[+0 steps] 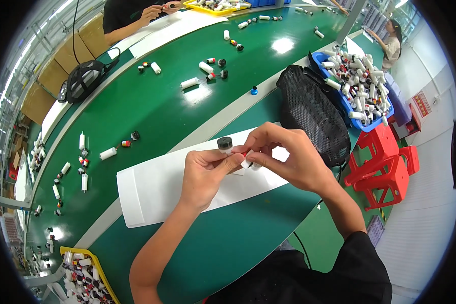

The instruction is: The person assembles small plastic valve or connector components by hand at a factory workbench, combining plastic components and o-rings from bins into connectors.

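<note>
One head-worn fisheye view looks steeply down, close over the green conveyor table (152, 116), which runs toward 1 o'clock.

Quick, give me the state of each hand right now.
Left hand: closed, pinching the small white tube with red part.
Right hand: closed, fingertips on the same tube.

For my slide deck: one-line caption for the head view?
Both hands, left and right, pinch a small tube over white paper beside a green belt.
</note>
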{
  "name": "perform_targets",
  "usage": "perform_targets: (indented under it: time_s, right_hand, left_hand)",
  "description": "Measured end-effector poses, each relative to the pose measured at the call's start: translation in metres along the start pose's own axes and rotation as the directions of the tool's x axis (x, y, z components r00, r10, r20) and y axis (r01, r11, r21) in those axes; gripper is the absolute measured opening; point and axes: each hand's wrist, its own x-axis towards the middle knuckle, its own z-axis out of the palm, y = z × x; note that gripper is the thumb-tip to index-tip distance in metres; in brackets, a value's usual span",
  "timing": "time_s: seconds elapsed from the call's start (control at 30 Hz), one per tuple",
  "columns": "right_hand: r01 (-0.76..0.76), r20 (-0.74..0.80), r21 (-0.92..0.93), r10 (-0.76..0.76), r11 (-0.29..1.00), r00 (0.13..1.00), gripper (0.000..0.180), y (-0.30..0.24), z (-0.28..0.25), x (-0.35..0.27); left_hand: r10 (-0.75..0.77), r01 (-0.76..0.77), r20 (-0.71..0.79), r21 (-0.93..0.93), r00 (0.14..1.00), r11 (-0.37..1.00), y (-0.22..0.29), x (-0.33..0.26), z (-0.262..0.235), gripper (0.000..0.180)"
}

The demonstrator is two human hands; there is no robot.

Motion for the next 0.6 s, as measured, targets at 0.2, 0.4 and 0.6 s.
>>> perform_targets:
  time_s: [0.2, 0.4, 0.6]
  right_hand:
    - [-0.03, -0.028, 0.02, 0.03, 0.999, 0.999, 0.016, 0.005, 0.001, -0.004]
    - [-0.295, 0.151, 0.411, 0.255, 0.863, 0.955, 0.049, 0.02, -0.001, -0.009]
    - [-0.325, 0.448, 0.778, -0.113, 0.538, 0.887, 0.029, 0.028, 0.014, -0.017]
  left_hand:
    - [0.112, -0.112, -0.008, -0.06, 0.994, 0.992, 0.005, -0.005, 0.011, 0.029]
    - [0.132, -0.149, 0.096, 0.192, 0.987, 0.97, 0.032, -0.011, 0.013, 0.032]
    - [0.443, -0.554, 0.334, 0.486, 0.832, 0.676, 0.045, -0.012, 0.012, 0.031]
